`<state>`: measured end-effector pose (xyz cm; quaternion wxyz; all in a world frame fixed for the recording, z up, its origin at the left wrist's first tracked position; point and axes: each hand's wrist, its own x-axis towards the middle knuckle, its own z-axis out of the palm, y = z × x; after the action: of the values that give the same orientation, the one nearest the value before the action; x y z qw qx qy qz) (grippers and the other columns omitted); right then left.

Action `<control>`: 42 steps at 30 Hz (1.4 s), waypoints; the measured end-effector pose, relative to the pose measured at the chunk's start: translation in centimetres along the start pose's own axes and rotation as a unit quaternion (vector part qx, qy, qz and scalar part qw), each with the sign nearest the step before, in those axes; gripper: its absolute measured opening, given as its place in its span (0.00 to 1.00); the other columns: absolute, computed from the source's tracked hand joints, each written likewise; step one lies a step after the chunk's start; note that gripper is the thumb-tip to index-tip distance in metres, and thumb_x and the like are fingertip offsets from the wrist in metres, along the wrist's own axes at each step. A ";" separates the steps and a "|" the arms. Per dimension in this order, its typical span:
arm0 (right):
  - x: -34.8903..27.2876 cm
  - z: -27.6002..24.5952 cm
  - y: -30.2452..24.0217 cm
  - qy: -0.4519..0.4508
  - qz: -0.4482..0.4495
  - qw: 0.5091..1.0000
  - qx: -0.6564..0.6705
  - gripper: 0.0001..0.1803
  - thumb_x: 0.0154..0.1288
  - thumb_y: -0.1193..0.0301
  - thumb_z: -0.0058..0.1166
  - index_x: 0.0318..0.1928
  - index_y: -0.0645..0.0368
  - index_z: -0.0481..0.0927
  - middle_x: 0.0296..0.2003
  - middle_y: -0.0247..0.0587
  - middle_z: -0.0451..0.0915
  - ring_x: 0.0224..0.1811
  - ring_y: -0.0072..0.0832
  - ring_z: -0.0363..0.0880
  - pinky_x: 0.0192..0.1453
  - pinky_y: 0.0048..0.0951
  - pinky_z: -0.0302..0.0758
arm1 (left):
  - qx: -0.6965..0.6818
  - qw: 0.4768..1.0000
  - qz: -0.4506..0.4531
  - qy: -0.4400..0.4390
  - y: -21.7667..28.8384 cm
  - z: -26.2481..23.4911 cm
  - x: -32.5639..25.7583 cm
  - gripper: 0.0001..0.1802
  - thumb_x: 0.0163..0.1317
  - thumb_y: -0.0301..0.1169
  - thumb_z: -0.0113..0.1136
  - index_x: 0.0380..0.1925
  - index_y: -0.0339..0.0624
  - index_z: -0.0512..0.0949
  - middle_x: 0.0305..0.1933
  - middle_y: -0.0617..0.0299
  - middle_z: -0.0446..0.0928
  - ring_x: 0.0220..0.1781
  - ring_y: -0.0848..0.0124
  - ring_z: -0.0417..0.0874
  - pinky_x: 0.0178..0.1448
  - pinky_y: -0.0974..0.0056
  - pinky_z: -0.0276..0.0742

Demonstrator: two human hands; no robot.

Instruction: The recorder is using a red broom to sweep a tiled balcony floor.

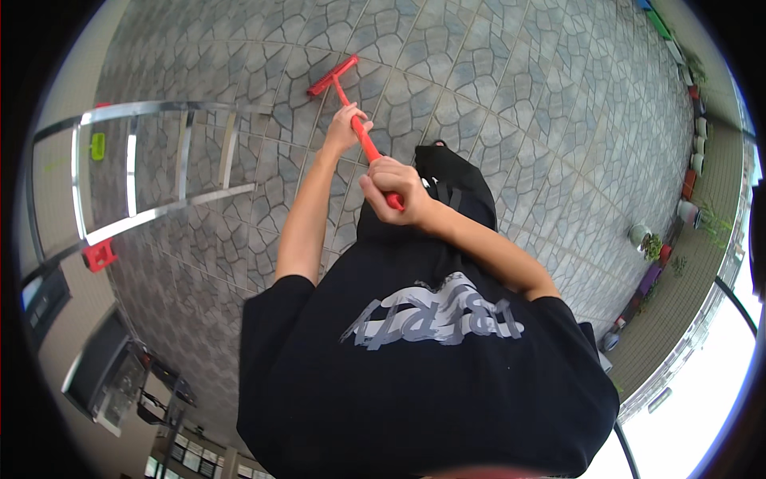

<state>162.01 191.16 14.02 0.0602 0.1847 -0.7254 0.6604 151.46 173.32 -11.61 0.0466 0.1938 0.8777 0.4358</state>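
I hold a red floor squeegee (366,144) by its handle with both hands. Its long, narrow head (333,77) is on or just above the patterned stone floor, ahead and slightly left of me. My left hand (346,128) is wrapped round the lower handle, nearer the head. Higher up, close to my body, my right hand (396,190) is closed round the grip, with the red end poking out below the fist. The exact contact between blade and floor is hard to make out.
A metal ladder (183,203) stands out from the wall on my left, beside a red object (99,254) and a yellow-green item (97,146). Potted plants and containers (653,247) line the right wall. Grey stone paving (542,88) stretches ahead.
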 end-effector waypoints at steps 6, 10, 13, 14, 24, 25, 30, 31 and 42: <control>-3.9 -3.6 -2.6 -0.071 0.007 0.996 -0.048 0.18 0.60 0.81 0.61 0.16 0.62 0.69 0.17 0.46 0.70 0.22 0.45 0.72 0.34 0.41 0.72 | -0.048 0.998 -0.030 -0.027 5.8 5.4 -3.4 0.15 0.56 0.38 0.76 0.28 0.41 0.80 0.39 0.47 0.84 0.57 0.45 0.83 0.62 0.48 0.77; -5.4 -9.0 -6.0 -0.108 0.045 0.992 -0.044 0.17 0.59 0.81 0.60 0.17 0.62 0.70 0.17 0.46 0.72 0.20 0.45 0.71 0.33 0.41 0.71 | -0.082 0.996 -0.024 0.027 10.9 10.3 -5.3 0.15 0.54 0.36 0.74 0.27 0.39 0.78 0.35 0.47 0.82 0.47 0.45 0.84 0.56 0.50 0.79; -7.3 -13.8 -7.5 -0.139 0.063 0.987 -0.040 0.16 0.59 0.81 0.60 0.17 0.62 0.70 0.16 0.45 0.71 0.20 0.45 0.72 0.33 0.41 0.72 | -0.107 0.993 -0.028 0.035 15.8 15.5 -6.1 0.13 0.54 0.35 0.72 0.26 0.40 0.77 0.34 0.49 0.82 0.43 0.47 0.83 0.51 0.50 0.78; -7.9 -15.2 -8.3 -0.137 0.055 0.988 -0.036 0.15 0.58 0.82 0.60 0.17 0.61 0.70 0.15 0.44 0.71 0.19 0.45 0.72 0.33 0.40 0.72 | -0.107 0.993 -0.030 0.033 17.6 16.6 -6.2 0.13 0.55 0.36 0.71 0.26 0.41 0.77 0.34 0.49 0.81 0.42 0.47 0.83 0.50 0.50 0.79; -12.9 -21.6 -11.2 -0.161 -0.104 0.981 0.038 0.23 0.57 0.84 0.61 0.15 0.55 0.61 0.13 0.35 0.61 0.13 0.38 0.61 0.24 0.40 0.60 | 0.068 0.994 -0.072 0.035 28.5 16.4 -7.4 0.10 0.54 0.39 0.66 0.22 0.47 0.80 0.31 0.55 0.84 0.35 0.48 0.86 0.37 0.47 0.81; -12.9 -21.4 -11.7 -0.149 -0.097 0.984 0.032 0.23 0.57 0.84 0.61 0.15 0.55 0.61 0.13 0.35 0.61 0.13 0.38 0.61 0.24 0.40 0.60 | 0.064 0.996 -0.065 0.022 28.4 15.5 -7.7 0.10 0.54 0.39 0.66 0.22 0.47 0.80 0.31 0.55 0.84 0.35 0.48 0.86 0.37 0.47 0.81; -15.0 -17.0 -9.1 -0.168 -0.089 0.982 0.010 0.18 0.62 0.77 0.60 0.17 0.61 0.71 0.16 0.45 0.71 0.21 0.45 0.73 0.31 0.42 0.70 | -0.010 0.998 -0.046 0.051 22.6 13.2 -9.4 0.11 0.55 0.36 0.69 0.30 0.43 0.79 0.38 0.53 0.84 0.41 0.49 0.86 0.43 0.51 0.81; -15.9 -15.3 -7.7 -0.171 -0.066 0.983 0.007 0.17 0.62 0.76 0.60 0.17 0.62 0.71 0.16 0.47 0.71 0.21 0.46 0.73 0.31 0.43 0.70 | -0.011 0.998 -0.046 0.050 20.3 13.0 -10.9 0.11 0.55 0.36 0.69 0.30 0.43 0.79 0.38 0.53 0.84 0.41 0.49 0.86 0.43 0.51 0.81; -20.3 -14.6 -11.9 -0.036 0.071 0.995 -0.053 0.23 0.64 0.79 0.60 0.15 0.61 0.64 0.13 0.44 0.64 0.15 0.43 0.63 0.24 0.42 0.59 | -0.026 0.981 -0.084 -0.172 24.4 17.3 -13.5 0.15 0.59 0.42 0.69 0.26 0.42 0.82 0.32 0.50 0.83 0.41 0.49 0.85 0.45 0.50 0.80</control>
<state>182.61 208.60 20.19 -0.0032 0.1532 -0.7724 0.6164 175.52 194.42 -4.37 0.2382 0.1906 0.8581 0.4130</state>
